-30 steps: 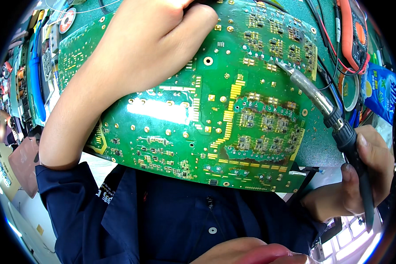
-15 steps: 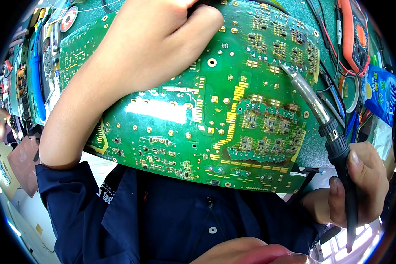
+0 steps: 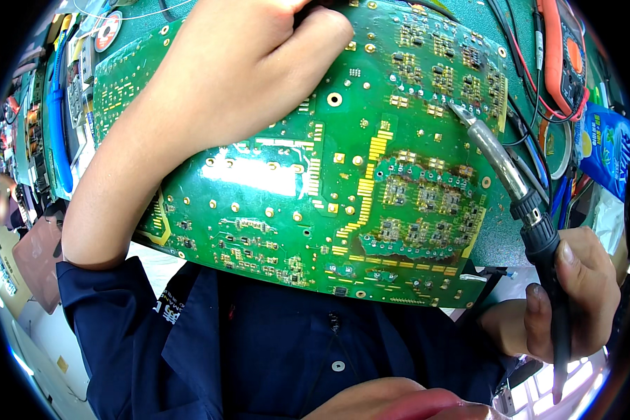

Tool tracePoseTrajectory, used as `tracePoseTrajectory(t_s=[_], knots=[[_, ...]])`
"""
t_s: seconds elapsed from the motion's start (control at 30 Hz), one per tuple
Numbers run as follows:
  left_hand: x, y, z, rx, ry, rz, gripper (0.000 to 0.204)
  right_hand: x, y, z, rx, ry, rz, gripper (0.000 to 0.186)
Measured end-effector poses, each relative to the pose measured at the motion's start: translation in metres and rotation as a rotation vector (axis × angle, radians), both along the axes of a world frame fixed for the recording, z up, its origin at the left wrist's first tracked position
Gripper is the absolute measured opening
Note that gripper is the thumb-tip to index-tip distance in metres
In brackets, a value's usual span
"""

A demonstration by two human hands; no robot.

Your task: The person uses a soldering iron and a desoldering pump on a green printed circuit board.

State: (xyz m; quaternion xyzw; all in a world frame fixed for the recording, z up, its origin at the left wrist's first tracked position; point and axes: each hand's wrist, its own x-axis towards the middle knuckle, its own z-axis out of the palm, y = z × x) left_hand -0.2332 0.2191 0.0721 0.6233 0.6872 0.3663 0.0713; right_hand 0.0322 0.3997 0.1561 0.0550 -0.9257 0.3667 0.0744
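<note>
A large green circuit board (image 3: 336, 182) with many gold pads and small components lies slanted on the bench toward my body. My left hand (image 3: 259, 77) rests over its upper left, fingers curled around something dark that I cannot make out, partly beyond the frame's top edge. My right hand (image 3: 577, 287), at lower right, grips a soldering iron (image 3: 511, 175) by its black handle. The iron's metal tip is at a row of solder points in the board's upper right group of components, touching or very close to it.
The green mat (image 3: 504, 231) carries an orange multimeter (image 3: 560, 49) with leads, a blue packet (image 3: 602, 147) and cables at the right. At the left are a solder spool (image 3: 107, 31), a blue tool (image 3: 61, 140), stacked boards and a brown pad (image 3: 35, 259).
Over the last second my right hand and the iron's handle have shifted left and down, the tip slightly right along the row. The board and my left hand moved slightly.
</note>
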Motion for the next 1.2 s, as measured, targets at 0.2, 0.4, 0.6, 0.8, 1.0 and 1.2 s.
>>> tracePoseTrajectory(t_s=[0.2,0.4,0.6,0.8,1.0,1.2], knots=[[0.005,0.001,0.005,0.029,0.014,0.001,0.022,-0.002,0.002,-0.004,0.022,0.051,0.018,0.039],[0.0,0.001,0.003,0.015,0.019,-0.029,0.022,-0.006,0.003,0.002,0.05,0.002,0.06,0.039],[0.004,0.001,0.0,0.025,-0.015,0.007,0.021,-0.007,-0.007,0.003,0.103,0.017,0.054,0.039],[0.006,0.001,0.005,0.032,0.012,0.001,0.021,-0.006,-0.016,0.003,0.205,0.031,0.045,0.04],[0.005,0.002,0.005,0.021,0.011,-0.002,0.021,-0.007,-0.02,0.006,0.263,0.013,0.045,0.04],[0.004,0.0,0.001,-0.004,-0.024,0.027,0.022,-0.01,-0.021,0.006,0.269,0.007,0.049,0.04]])
